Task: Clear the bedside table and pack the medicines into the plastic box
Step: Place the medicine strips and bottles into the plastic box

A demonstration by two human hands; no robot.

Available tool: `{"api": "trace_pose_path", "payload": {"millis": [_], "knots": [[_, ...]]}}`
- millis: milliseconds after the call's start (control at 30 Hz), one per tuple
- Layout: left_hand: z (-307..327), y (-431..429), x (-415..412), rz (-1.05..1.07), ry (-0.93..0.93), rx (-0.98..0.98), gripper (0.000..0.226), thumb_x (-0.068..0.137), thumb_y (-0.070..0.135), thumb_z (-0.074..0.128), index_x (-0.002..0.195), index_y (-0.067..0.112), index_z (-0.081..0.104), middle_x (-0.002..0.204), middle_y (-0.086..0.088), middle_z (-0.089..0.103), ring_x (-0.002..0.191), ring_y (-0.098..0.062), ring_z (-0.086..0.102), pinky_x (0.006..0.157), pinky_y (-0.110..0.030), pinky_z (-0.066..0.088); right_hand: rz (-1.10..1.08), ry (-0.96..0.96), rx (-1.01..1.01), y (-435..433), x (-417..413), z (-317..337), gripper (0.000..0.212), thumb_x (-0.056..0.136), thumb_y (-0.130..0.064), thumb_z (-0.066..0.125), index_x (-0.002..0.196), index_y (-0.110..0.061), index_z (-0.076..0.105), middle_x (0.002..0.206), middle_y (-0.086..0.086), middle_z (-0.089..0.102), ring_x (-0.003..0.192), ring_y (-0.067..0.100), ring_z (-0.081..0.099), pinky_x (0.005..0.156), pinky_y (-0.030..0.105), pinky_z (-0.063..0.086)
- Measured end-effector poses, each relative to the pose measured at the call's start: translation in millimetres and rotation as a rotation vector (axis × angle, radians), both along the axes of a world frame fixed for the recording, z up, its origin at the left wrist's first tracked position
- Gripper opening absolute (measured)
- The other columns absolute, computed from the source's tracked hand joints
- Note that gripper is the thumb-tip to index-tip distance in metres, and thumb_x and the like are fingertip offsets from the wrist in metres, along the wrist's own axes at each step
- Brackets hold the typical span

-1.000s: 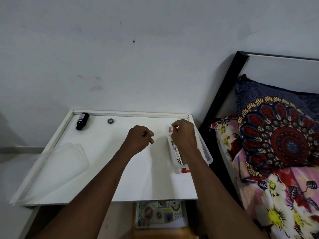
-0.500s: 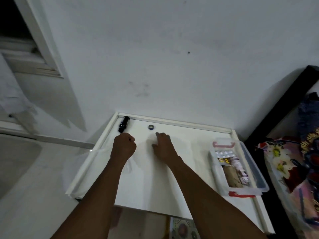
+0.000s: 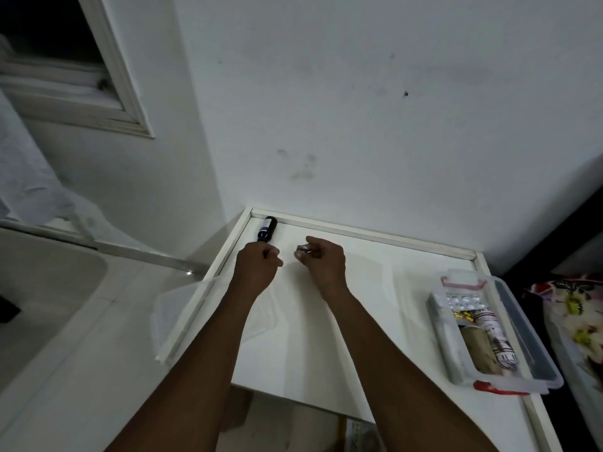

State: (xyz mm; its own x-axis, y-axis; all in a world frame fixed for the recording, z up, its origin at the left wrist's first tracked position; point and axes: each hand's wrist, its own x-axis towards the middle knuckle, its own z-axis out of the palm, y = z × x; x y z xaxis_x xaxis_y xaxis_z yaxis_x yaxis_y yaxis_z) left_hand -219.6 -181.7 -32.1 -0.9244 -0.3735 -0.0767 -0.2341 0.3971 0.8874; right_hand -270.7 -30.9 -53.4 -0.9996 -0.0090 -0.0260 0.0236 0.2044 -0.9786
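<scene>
Head view shows your plastic box (image 3: 535, 337) at the right edge of the white table (image 3: 375, 288), lid off, with blister strips (image 3: 463, 301) and a printed tube (image 3: 497, 337) lying inside. At the far left corner a dark bottle (image 3: 267, 229) lies on its side — your left hand (image 3: 256, 272) is curled into a loose fist, its knuckles touching the bottle's near end; whether it grips the bottle, you cannot tell. Just beside it, your right hand (image 3: 323, 261) is closed, thumb and forefinger pinching a small grey ring (image 3: 301, 251). A clear lid (image 3: 182, 308) overhangs the table's left rim.
</scene>
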Motion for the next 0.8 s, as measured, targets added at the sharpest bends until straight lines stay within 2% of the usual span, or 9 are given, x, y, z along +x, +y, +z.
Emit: {"api": "trace_pose_path", "payload": {"millis": [100,233,367,467,533,600,667,733,800], "knots": [[9,12,7,-0.121,0.069,0.135,0.024,0.099,0.034,0.059,0.089,0.025,0.078,0.083,-0.004,0.078,0.083,-0.022,0.075,0.081,-0.047,0.063,0.050,0.043,-0.122,-2,28,4,0.058,0.075,-0.014,0.087,0.129,-0.017,0.067,0.095,-0.007,0.080,0.096,0.012,0.074,0.085,0.023,0.059],[14,18,12,-0.157,0.156,0.258,0.027,0.095,0.021,0.062,0.079,0.031,0.081,0.080,-0.008,0.076,0.074,-0.019,0.072,0.084,-0.045,0.063,0.005,0.114,-0.102,-4,42,8,0.048,0.076,-0.020,0.087,0.116,-0.040,0.069,0.108,-0.013,0.078,0.108,-0.007,0.066,0.078,0.003,0.047],[15,4,13,0.067,0.176,0.310,0.016,0.087,0.019,0.070,0.075,0.017,0.081,0.072,-0.012,0.075,0.064,-0.019,0.070,0.081,-0.051,0.063,0.130,0.107,-0.078,-8,35,7,0.057,0.080,-0.005,0.077,0.133,-0.023,0.065,0.113,-0.013,0.077,0.106,0.003,0.070,0.089,0.020,0.057],[12,-16,10,0.248,0.163,0.292,0.023,0.088,0.019,0.070,0.068,0.010,0.076,0.066,-0.012,0.073,0.058,-0.021,0.067,0.077,-0.054,0.062,0.150,0.144,0.182,-20,23,2,0.053,0.088,0.011,0.056,0.138,-0.008,0.060,0.128,0.005,0.070,0.113,0.018,0.068,0.103,0.036,0.052],[8,-23,11,0.276,0.120,0.324,0.028,0.091,0.018,0.068,0.067,0.006,0.075,0.068,-0.015,0.074,0.057,-0.022,0.068,0.078,-0.054,0.063,0.284,0.258,0.455,-34,11,0,0.063,0.089,0.014,0.047,0.149,-0.004,0.046,0.145,0.016,0.054,0.128,0.031,0.055,0.109,0.034,0.043],[4,-27,11,0.287,0.111,0.332,0.028,0.094,0.015,0.065,0.069,0.003,0.074,0.070,-0.018,0.075,0.059,-0.023,0.070,0.075,-0.052,0.064,0.455,0.407,0.785,-51,-6,2,0.085,0.084,0.015,0.046,0.160,-0.013,0.024,0.164,0.015,0.025,0.140,0.034,0.036,0.105,0.038,0.043],[3,-30,9,0.307,0.121,0.332,0.024,0.094,0.014,0.063,0.074,0.004,0.073,0.070,-0.014,0.076,0.063,-0.025,0.074,0.071,-0.047,0.065,0.494,0.593,1.105,-65,-25,5,0.085,0.092,0.006,0.044,0.163,-0.025,0.010,0.171,0.004,0.002,0.148,0.025,0.024,0.099,0.043,0.045],[5,-32,7,0.313,0.119,0.284,0.018,0.092,0.017,0.062,0.078,0.009,0.070,0.070,-0.005,0.077,0.070,-0.026,0.075,0.070,-0.041,0.065,0.519,0.702,1.296,-72,-36,10,0.065,0.104,-0.010,0.037,0.162,-0.029,0.013,0.170,-0.004,0.006,0.152,0.019,0.021,0.101,0.043,0.041],[5,-32,7,0.292,0.099,0.236,0.010,0.089,0.019,0.062,0.081,0.014,0.065,0.073,0.001,0.077,0.070,-0.023,0.071,0.068,-0.038,0.059,0.522,0.737,1.368,-73,-41,9,0.048,0.106,-0.019,0.033,0.154,-0.025,0.031,0.163,-0.001,0.025,0.149,0.021,0.027,0.102,0.041,0.036]]}}
